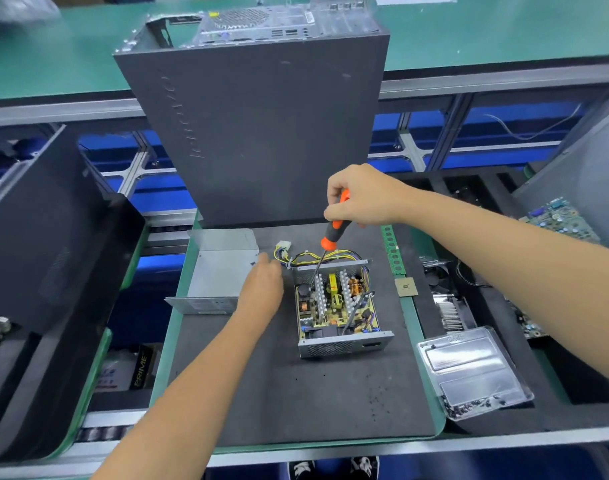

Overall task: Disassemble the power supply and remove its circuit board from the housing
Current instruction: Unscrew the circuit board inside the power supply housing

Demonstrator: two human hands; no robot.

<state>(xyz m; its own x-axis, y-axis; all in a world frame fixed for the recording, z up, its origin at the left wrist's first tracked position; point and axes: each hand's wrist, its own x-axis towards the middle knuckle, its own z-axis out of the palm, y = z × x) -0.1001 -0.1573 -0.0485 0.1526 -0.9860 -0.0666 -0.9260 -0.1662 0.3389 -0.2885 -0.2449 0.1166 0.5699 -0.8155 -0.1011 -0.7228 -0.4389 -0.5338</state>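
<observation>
The power supply housing (344,346) stands open-topped on the dark mat, and its circuit board (334,306) with heat sinks and coils lies inside. Yellow and black cables (317,255) run out of its back. My right hand (360,197) grips an orange and black screwdriver (331,237), whose tip reaches into the housing's back left corner. My left hand (263,284) hovers just left of the housing with relaxed fingers, holding nothing. The removed metal cover (220,271) lies to the left.
A large dark computer case (261,126) stands upright behind the mat (296,393). A green RAM stick (395,249) and a CPU chip (406,287) lie right of the housing. A clear plastic tray (473,372) with small screws sits at the right. Black cases stand at left.
</observation>
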